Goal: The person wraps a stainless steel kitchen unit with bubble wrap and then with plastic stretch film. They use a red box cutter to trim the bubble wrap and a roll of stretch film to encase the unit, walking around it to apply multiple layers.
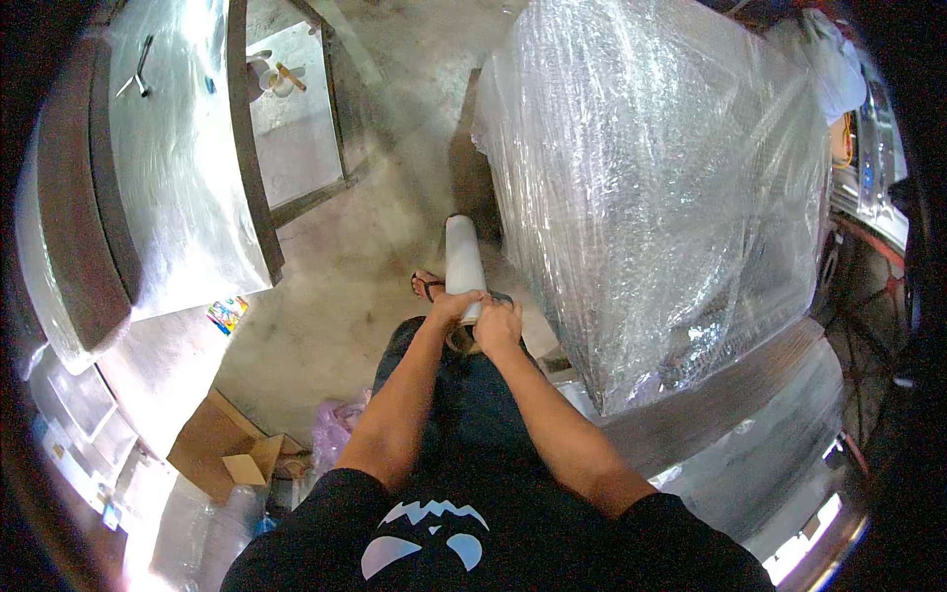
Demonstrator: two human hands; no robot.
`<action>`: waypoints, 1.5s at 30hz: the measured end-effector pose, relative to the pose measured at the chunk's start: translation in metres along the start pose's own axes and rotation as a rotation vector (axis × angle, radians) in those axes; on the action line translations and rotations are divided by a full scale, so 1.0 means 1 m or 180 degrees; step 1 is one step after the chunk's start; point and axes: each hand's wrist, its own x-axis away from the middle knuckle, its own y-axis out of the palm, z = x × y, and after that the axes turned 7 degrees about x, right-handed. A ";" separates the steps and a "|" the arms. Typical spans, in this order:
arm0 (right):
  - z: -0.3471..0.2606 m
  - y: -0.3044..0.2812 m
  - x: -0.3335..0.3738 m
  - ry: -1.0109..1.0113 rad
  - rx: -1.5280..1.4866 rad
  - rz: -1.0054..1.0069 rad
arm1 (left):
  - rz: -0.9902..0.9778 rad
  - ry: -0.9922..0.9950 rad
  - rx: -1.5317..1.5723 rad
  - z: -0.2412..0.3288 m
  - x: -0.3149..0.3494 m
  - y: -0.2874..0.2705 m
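Note:
A whitish roll of stretch film (462, 255) stands out in front of my body, its far end pointing away over the floor. My left hand (459, 305) is closed on the roll close to its near end. Beside it, my right hand (499, 326) has its fingers curled against the same end; part of its grip is hidden. A brown round core end (461, 340) shows just below the hands. To the right stands a large block (661, 187) wrapped in shiny clear plastic, a short way from the roll.
Plastic-covered furniture (178, 148) stands at the left, with a small metal tool (143, 74) on top. Behind it is a white panel (296, 148). An open cardboard box (212, 444) and a purple plastic bag (335, 426) lie at lower left. A sandalled foot (426, 285) is beside the roll.

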 end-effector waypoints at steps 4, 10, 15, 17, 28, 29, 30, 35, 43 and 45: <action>0.004 -0.009 -0.014 0.0236 -0.0262 -0.0135 | 0.0156 -0.0002 -0.0240 0.039 0.018 0.006; -0.009 -0.014 -0.023 0.0175 -0.0139 0.0296 | 0.0341 -0.0198 -0.0828 0.054 -0.004 0.002; -0.014 -0.012 -0.032 -0.0038 -0.0050 -0.0022 | 0.0025 -0.0485 -0.0814 0.026 -0.047 -0.014; -0.014 -0.010 -0.036 -0.0106 0.0119 -0.0280 | -0.0297 -0.0701 -0.1006 0.018 -0.059 -0.019; -0.018 -0.036 -0.060 0.0394 -0.0283 -0.0244 | 0.0239 -0.0898 -0.2067 0.068 -0.059 0.002; -0.013 -0.045 -0.066 0.0434 -0.0447 -0.0204 | 0.0181 -0.0942 -0.2078 0.077 -0.062 0.004; -0.005 -0.054 -0.073 0.0588 -0.0602 -0.0220 | 0.0168 -0.0654 -0.1831 0.088 -0.066 0.004; 0.027 -0.083 -0.104 0.1359 -0.1364 0.0022 | -0.0574 -0.1213 0.1275 0.111 -0.059 0.015; -0.003 -0.117 -0.130 0.1655 -0.1447 0.0547 | -0.1144 -0.1187 0.2558 0.143 -0.083 0.029; -0.014 -0.139 -0.150 0.1247 -0.1195 0.0659 | -0.0810 -0.0932 0.1659 0.156 -0.100 0.020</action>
